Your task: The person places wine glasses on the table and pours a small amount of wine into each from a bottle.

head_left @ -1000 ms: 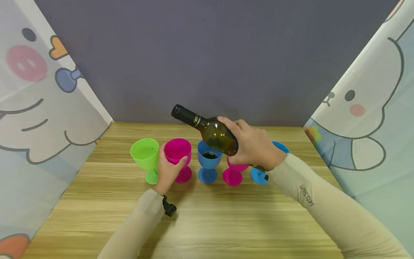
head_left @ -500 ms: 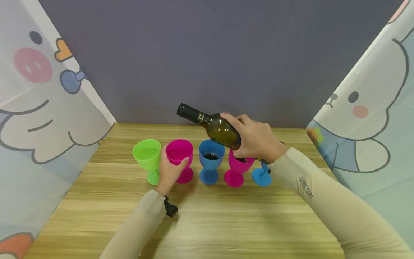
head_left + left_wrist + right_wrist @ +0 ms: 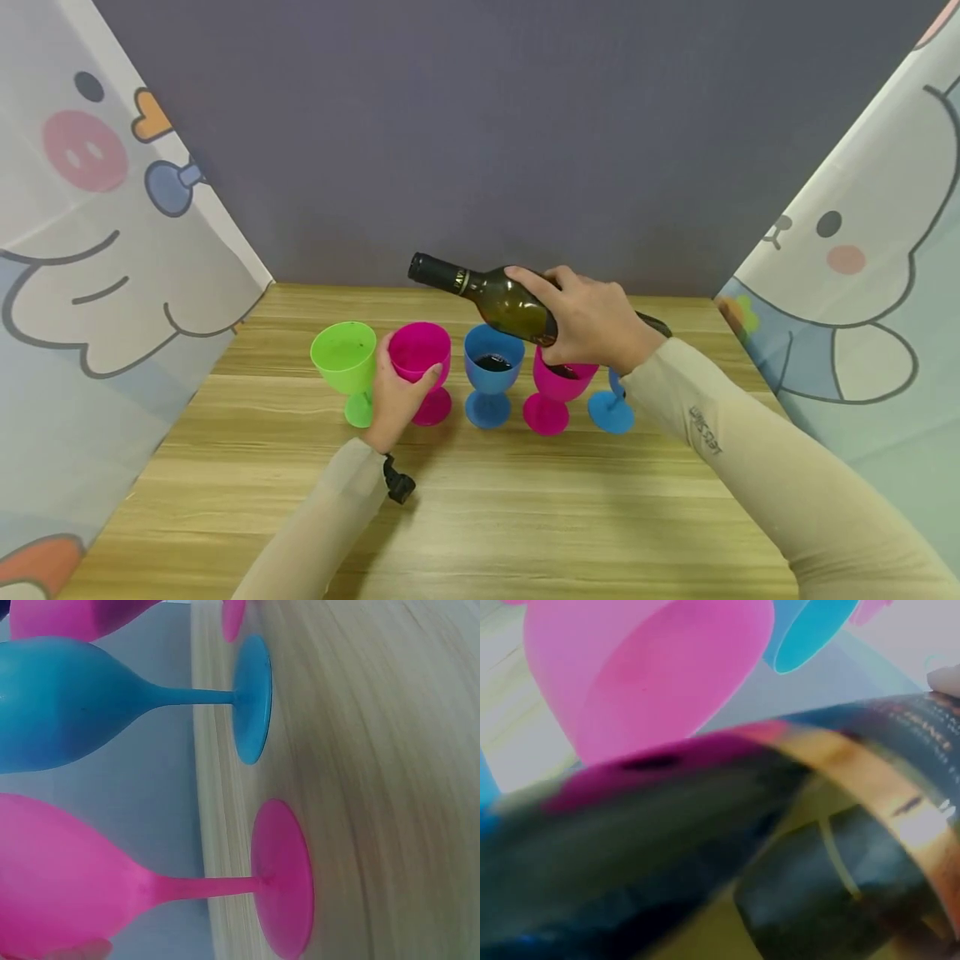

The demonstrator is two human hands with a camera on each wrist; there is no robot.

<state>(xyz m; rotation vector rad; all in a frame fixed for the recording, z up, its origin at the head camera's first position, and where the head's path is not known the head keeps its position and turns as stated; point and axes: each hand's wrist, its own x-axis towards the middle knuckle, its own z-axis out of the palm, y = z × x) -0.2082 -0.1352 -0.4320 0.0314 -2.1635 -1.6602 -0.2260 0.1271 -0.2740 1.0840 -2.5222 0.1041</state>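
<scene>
In the head view, my left hand (image 3: pixel 399 398) grips the bowl of a magenta goblet (image 3: pixel 422 350), second from the left, with thumb and fingers round its sides. It stands upright on its foot; no liquid shows inside. A dark glass wine bottle (image 3: pixel 513 308) lies in the grip of my right hand (image 3: pixel 596 321), tilted near level above the goblets. Its neck points left, and the mouth overlaps the wall just above the magenta goblet in this view. The right wrist view shows the bottle's label (image 3: pixel 907 724) close up; my palm hides much of its body.
A green goblet (image 3: pixel 343 358) stands at the row's left end. Right of my left hand come a blue goblet (image 3: pixel 491 375) and another magenta goblet (image 3: pixel 555 385), both with dark liquid. A second blue goblet (image 3: pixel 611 412) is mostly hidden by my right arm. A grey wall backs the wooden table (image 3: pixel 480 517).
The bottle in my right hand has swung nearer to level, its base end now showing behind the wrist. The right-hand magenta goblet's liquid has come into sight. My left hand keeps its grip.
</scene>
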